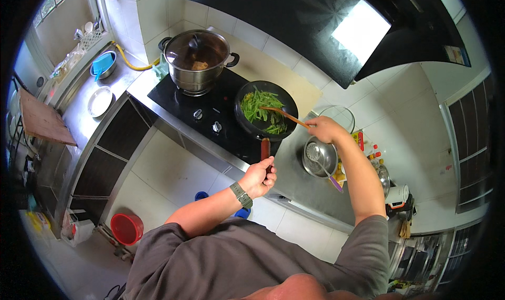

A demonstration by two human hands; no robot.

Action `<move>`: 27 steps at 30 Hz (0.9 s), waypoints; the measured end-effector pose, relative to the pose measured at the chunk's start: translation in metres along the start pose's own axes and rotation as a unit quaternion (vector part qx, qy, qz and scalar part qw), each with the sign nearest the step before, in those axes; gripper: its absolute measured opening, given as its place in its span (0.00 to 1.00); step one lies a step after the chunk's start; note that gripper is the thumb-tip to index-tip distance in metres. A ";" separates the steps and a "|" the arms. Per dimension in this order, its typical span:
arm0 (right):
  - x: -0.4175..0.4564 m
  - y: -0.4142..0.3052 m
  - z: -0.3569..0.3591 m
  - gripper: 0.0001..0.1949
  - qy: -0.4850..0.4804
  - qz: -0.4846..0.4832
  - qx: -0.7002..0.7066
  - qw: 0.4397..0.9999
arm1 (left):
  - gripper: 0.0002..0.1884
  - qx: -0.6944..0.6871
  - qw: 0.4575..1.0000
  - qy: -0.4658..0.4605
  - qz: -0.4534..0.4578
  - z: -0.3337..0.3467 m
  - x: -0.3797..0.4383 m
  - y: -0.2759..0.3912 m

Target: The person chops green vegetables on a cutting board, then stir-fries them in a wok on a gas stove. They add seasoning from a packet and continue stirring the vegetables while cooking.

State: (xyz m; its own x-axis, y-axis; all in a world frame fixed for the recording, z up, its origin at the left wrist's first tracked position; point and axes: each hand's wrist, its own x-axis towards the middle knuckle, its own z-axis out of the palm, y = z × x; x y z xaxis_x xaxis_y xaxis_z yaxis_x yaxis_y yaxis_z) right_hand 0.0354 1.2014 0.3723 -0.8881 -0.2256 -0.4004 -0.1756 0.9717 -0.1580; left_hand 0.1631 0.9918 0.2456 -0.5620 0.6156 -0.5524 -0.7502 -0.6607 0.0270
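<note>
My left hand grips the reddish-brown handle of a black frying pan on the right side of the black gas hob. Sliced green vegetables, perhaps green beans or peppers, lie in the pan, mostly toward its upper left, with a smaller clump at the lower right. My right hand holds a wooden spatula by its handle end. Its far tip touches the greens. Below that hand, a steel bowl contains a slotted ladle with a purple handle.
A lidded steel pot occupies the left burner. Overhead hangs the black range hood. Behind my right forearm stand a glass lid and several bottles. A red bucket sits on the floor; a white dish rests on the left counter.
</note>
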 end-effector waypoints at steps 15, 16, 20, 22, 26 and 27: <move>0.002 -0.003 0.030 0.19 -0.008 0.017 -0.052 0.998 | 0.11 -0.007 1.000 -0.010 0.008 0.001 0.005 -0.006; 0.006 -0.004 0.042 0.19 0.016 -0.007 -0.027 0.999 | 0.11 -0.007 1.000 -0.012 0.005 0.000 0.006 -0.006; -0.030 -0.021 0.014 0.21 -0.036 -0.053 -0.013 0.998 | 0.12 -0.011 1.000 -0.003 0.002 -0.002 0.005 -0.003; -0.036 -0.013 -0.003 0.21 -0.081 -0.037 -0.050 0.995 | 0.12 -0.010 1.000 -0.001 0.008 -0.004 0.005 -0.003; -0.013 0.001 -0.002 0.21 -0.049 0.005 -0.092 0.995 | 0.12 -0.017 1.000 -0.016 0.001 -0.004 0.006 -0.005; -0.004 0.006 0.010 0.21 -0.014 0.003 -0.084 0.996 | 0.12 -0.009 1.000 -0.018 0.000 -0.003 0.007 -0.006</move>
State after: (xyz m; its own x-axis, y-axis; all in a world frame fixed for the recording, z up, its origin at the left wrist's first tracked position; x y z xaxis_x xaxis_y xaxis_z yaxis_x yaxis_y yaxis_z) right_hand 0.0417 1.2071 0.3642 -0.8774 -0.2187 -0.4270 -0.2407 0.9706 -0.0025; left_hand 0.1650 0.9983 0.2390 -0.5742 0.6312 -0.5214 -0.7442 -0.6679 0.0110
